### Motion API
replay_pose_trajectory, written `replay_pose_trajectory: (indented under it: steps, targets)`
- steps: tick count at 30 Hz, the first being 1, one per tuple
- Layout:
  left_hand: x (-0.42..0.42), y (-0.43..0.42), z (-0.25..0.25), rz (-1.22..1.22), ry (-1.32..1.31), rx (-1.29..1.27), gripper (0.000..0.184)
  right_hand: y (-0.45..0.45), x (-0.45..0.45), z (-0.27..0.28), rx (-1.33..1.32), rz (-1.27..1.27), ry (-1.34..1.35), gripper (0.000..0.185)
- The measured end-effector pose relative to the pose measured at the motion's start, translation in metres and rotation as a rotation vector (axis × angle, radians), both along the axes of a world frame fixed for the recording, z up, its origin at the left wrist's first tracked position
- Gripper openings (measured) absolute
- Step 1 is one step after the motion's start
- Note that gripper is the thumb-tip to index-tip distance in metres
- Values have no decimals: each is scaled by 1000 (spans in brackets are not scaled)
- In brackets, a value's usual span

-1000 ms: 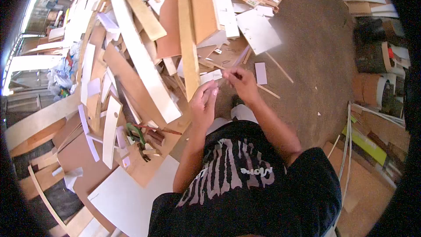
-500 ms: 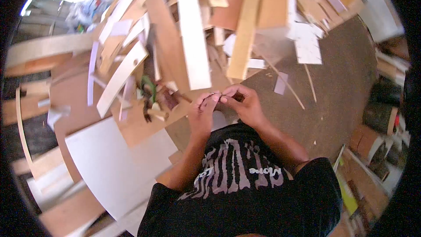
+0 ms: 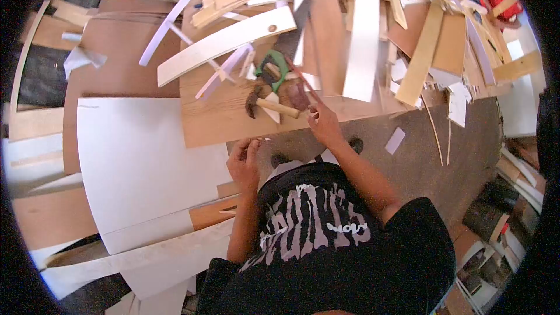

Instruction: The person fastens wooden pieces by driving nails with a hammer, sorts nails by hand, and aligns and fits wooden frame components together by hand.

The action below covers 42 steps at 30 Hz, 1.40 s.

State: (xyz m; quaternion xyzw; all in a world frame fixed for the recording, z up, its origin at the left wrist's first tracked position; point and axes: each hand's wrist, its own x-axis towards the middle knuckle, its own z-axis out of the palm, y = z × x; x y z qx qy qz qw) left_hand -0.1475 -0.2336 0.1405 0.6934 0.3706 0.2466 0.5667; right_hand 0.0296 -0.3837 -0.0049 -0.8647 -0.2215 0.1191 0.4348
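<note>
plywood board [image 3: 213, 125] | hammer [image 3: 279, 107]: pale wooden handle, dark head | hands [image 3: 244, 160] [image 3: 324, 125] apart, grip unclear

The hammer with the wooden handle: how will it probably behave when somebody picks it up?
The hammer is likely stiff, given its straight wooden handle. Its dark, apparently metal head probably makes that end heavier, so it may dip if lifted by the handle end near the right hand.

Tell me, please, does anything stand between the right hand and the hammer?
Nothing visible does: the hammer points its handle toward the right hand, and the green-handled tool lies farther away.
</note>
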Motion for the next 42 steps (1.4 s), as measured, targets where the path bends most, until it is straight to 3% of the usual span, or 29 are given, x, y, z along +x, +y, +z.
replay_pose_trajectory:
  steps: [4,6,11,13,17,19,21,25,27,29,31,33,35,36,42]
  targets:
    - [-47,47,-17,25,20,23,13,54,-23,22,-45,52,-166,32]
    - [-62,67,-27,92,-15,-79,13,74,-32,46,-381,40,-618,40]
    - [-56,102,-25,70,78,-45,16,121,-16,12,-599,274,-409,45]
    - [-40,115,-22,75,89,-52,16,141,-6,13,-659,302,-184,39]
    - [-7,146,-28,137,9,19,14,138,6,34,-728,487,-121,39]
    - [7,166,-35,172,-5,61,13,120,-3,49,-475,374,-255,42]
    - [22,188,-45,159,63,336,12,109,-1,64,-393,226,135,47]
    - [72,235,-88,183,64,451,12,106,9,84,-296,116,161,44]
    - [104,257,-123,252,-156,687,12,103,24,71,-291,130,103,36]
    - [126,269,-129,234,-134,704,14,112,36,68,-272,129,121,31]
    - [138,279,-144,197,-114,713,16,126,42,76,-133,-16,329,40]
    - [148,287,-160,172,-90,728,19,137,50,62,-93,-40,302,34]
    - [148,287,-169,142,-64,657,21,148,54,62,168,-75,544,32]
    - [148,288,-168,115,-57,602,22,155,52,55,226,-72,507,31]
    - [151,293,-166,83,-46,599,25,189,56,64,333,-130,674,31]
